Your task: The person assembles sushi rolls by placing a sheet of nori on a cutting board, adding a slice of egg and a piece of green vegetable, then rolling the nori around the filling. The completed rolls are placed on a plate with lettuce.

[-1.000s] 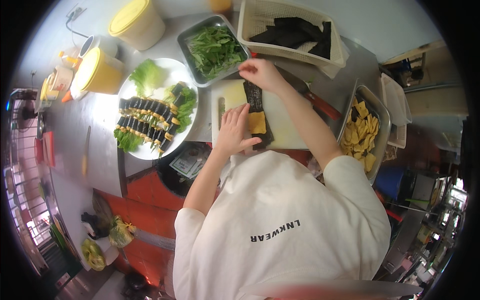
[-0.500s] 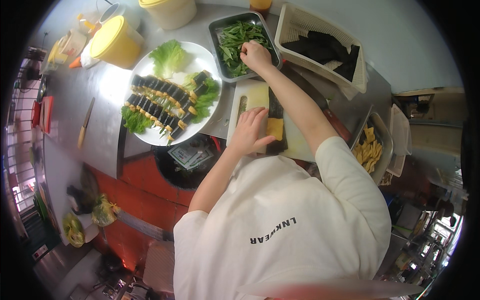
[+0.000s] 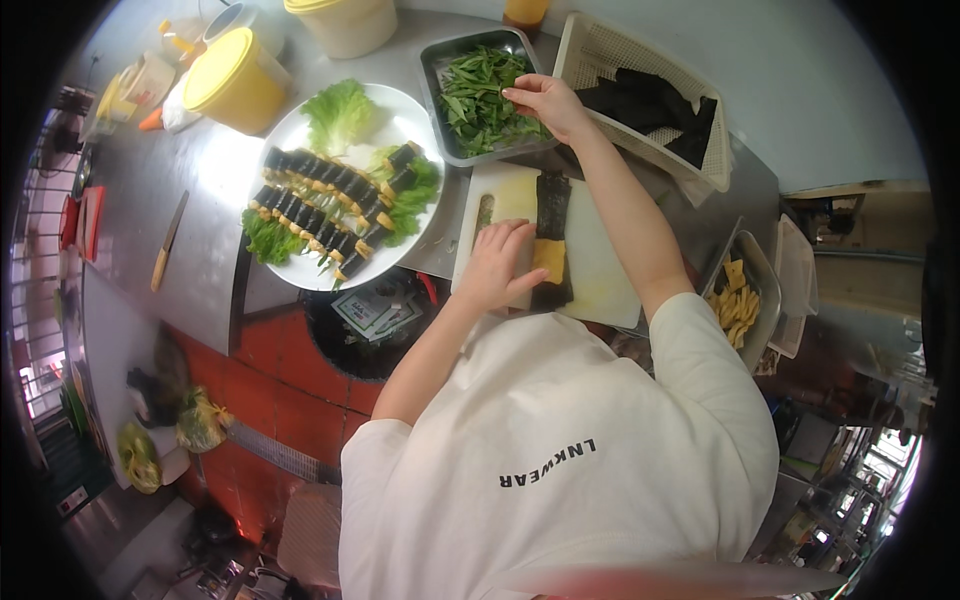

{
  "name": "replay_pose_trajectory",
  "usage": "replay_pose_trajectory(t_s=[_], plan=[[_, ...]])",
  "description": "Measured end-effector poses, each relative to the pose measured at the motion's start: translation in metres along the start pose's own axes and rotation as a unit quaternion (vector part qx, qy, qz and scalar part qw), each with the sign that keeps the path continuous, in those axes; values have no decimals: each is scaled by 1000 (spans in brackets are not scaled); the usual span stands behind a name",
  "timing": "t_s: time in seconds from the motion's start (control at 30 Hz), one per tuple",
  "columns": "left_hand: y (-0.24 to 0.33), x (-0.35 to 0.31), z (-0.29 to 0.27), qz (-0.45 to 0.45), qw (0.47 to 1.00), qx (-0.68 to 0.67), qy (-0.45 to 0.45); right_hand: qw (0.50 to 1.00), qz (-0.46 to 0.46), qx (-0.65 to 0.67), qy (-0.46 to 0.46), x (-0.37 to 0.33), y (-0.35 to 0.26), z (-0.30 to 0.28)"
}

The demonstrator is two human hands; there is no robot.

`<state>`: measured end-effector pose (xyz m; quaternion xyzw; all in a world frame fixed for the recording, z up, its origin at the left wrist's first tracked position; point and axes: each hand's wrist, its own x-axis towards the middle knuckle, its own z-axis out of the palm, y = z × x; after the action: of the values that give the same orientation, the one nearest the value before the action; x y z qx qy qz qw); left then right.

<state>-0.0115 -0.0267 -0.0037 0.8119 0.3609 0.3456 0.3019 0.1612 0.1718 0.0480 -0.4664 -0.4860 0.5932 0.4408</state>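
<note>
head view: several finished seaweed rolls (image 3: 330, 215) plated. left hand (image 3: 497, 265) flat on seaweed sheet (image 3: 551, 215) with yellow filling, unrolled; right hand (image 3: 540, 100) pinching greens (image 3: 478, 95) in tray.

The one head camera looked steeply down from above the person's shoulders, its fisheye bending the steel counter (image 3: 200, 215) toward a dark rim. It sat close over the cutting board (image 3: 600, 270), with the floor showing at the lower left; no second view shared the scene
</note>
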Motion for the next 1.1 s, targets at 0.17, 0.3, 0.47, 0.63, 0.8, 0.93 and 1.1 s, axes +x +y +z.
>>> replay_pose_trajectory(t_s=[0.17,0.3,0.47,0.63,0.8,0.93,1.1], plan=[[1,3,2,-14,998,-34,41,999,18,27,0,-2,-1,-1],[-31,6,15,-193,912,-317,174,997,39,49,-48,-18,-8,12],[-18,48,-34,-283,787,-488,250,992,54,27,-107,-53,-8,31],[-18,56,-38,-320,757,-539,182,991,62,21,-115,-75,4,31],[-13,46,-32,-319,730,-580,171,989,72,75,-104,-89,13,25],[-13,41,-28,-323,733,-571,180,988,60,104,-93,-99,14,24],[-13,34,-27,-318,765,-529,185,989,31,14,-141,-111,14,21]])
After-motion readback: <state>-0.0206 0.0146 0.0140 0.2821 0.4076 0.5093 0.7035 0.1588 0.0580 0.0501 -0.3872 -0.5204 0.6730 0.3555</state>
